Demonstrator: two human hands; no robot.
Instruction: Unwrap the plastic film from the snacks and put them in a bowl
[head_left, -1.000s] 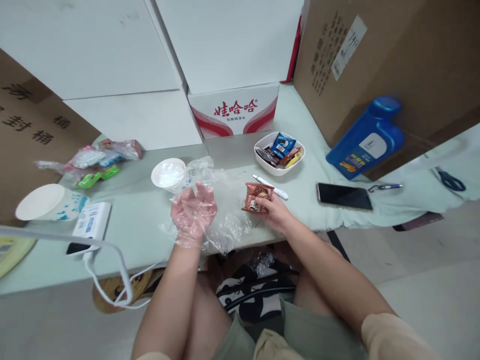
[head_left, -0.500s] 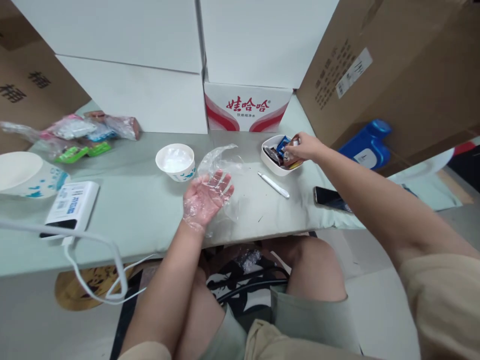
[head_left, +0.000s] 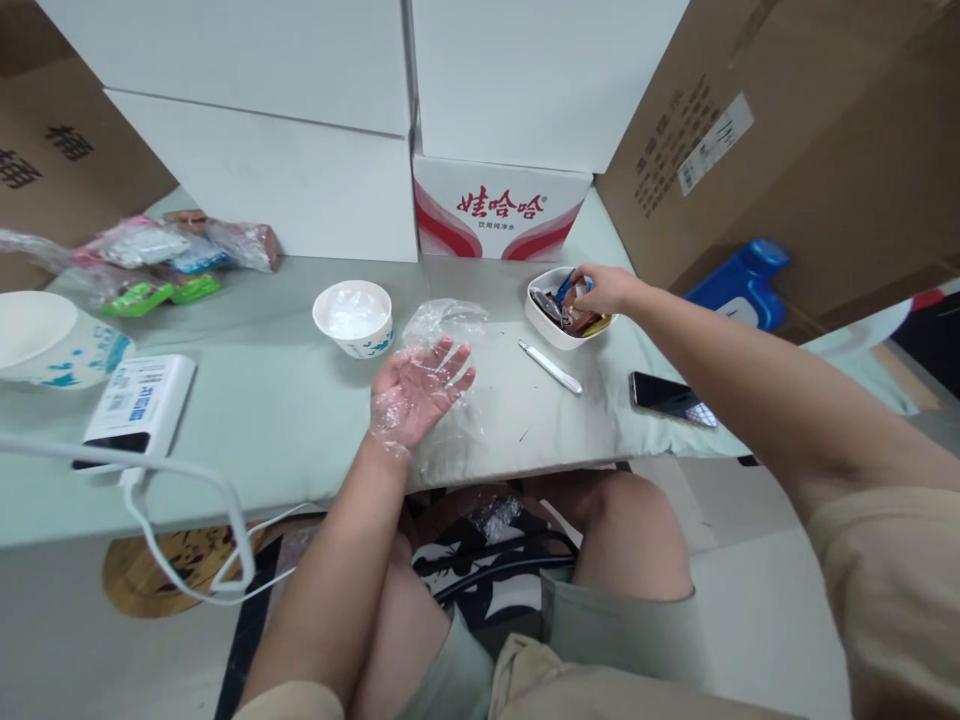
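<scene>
In the head view, the contents of the snack bowl (head_left: 549, 328) are partly covered by the right hand (head_left: 609, 290), and the blue bottle (head_left: 754, 275), to the bowl's right, is crossed by the forearm (head_left: 727, 380). A paper tub (head_left: 71, 350), far left of the bowl, is cut off by the frame edge. "娃哈哈" and "饮用纯净水" can be read on the carton (head_left: 499, 210) behind the bowl; the small print on the power bank (head_left: 142, 400), well left of it, cannot. In the bowl, a brown packet (head_left: 579, 319) is touched by the right hand's fingers; whether it is gripped cannot be told. The left hand (head_left: 420, 390), covered in clear film (head_left: 390, 408), is held spread, palm up, left of the bowl and nearer the table's front edge (head_left: 517, 470).
</scene>
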